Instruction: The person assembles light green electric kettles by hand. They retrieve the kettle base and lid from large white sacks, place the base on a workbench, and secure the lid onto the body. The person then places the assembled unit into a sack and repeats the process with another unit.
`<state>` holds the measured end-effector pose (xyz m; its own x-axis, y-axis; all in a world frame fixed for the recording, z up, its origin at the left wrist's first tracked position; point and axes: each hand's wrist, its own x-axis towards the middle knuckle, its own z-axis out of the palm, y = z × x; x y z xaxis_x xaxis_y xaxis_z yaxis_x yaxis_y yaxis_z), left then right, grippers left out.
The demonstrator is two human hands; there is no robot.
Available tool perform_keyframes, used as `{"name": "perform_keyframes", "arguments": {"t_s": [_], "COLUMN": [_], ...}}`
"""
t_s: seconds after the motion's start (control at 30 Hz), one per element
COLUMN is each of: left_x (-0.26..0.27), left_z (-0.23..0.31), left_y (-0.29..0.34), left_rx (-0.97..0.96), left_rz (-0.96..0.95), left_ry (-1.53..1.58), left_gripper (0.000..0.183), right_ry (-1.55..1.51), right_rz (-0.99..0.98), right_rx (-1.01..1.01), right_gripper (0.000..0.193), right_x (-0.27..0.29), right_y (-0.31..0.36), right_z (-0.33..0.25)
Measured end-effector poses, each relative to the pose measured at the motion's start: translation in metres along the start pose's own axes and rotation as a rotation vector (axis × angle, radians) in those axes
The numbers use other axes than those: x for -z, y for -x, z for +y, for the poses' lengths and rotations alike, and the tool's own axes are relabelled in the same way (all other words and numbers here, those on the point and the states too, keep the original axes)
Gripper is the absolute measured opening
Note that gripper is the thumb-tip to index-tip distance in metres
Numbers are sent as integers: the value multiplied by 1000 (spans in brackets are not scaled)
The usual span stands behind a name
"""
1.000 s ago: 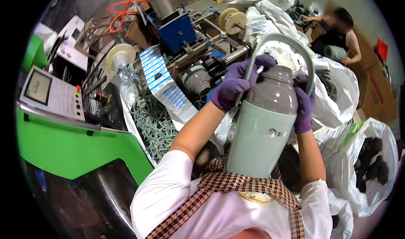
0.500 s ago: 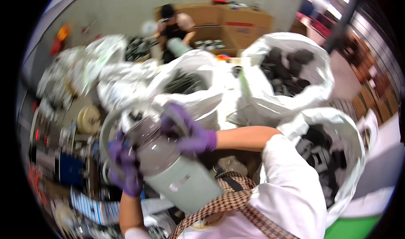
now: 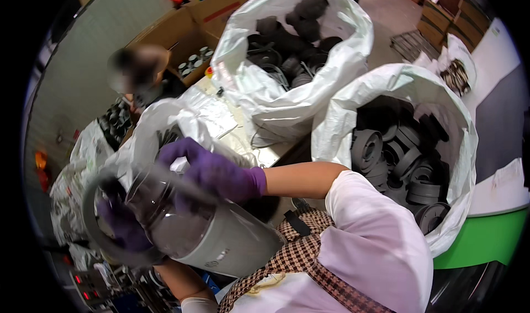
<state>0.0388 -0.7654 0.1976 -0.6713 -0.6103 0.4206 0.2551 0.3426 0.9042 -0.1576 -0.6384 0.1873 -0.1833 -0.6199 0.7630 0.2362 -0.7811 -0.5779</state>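
Vacuum flask (image 3: pixel 221 238) is held tilted at chest level w/ both gloved hands closed on it, right hand (image 3: pixel 212 172) at shoulder, left hand (image 3: pixel 124 224) near handle; inspection step judged, steady two-hand regrip req'd next.

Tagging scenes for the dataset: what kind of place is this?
Likely a workshop or small factory floor. Big white sacks hold dark round plastic parts, cardboard boxes stand by the wall, and the gloved right hand and left hand grip a pale green jug.

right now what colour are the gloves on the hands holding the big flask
Purple, on both the right hand and left hand; clearest in the head view.
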Motion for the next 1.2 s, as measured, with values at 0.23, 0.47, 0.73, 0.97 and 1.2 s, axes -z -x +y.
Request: {"name": "perform_keyframes", "arguments": {"t_s": [0.23, 0.47, 0.73, 0.97, 1.2], "left_x": [-27, -51, 54, 89, 68], "left_z": [-8, -47, -68, -82, -131], "left_y": [-118, -145, -97, 67, 121], "left_rx": [290, 441, 359, 481, 388], "left_rz": [-542, -671, -221, 447, 450], "left_ry": [-275, -108, -103, 426, 164], "left_gripper": [54, 47, 49, 51, 59], "right_ry": [1091, 2107, 2255, 1457, 1268], "right_rz": [-305, 795, 878, 1145, 654], "right_rx": [61, -895, -920, -244, -357], "right_gripper": [21, 107, 57, 50, 72], "right_x": [90, 155, 177, 103, 54], "right_y": [116, 334, 416, 281, 162], "right_z": [-120, -150, -142, -183, -67]}}
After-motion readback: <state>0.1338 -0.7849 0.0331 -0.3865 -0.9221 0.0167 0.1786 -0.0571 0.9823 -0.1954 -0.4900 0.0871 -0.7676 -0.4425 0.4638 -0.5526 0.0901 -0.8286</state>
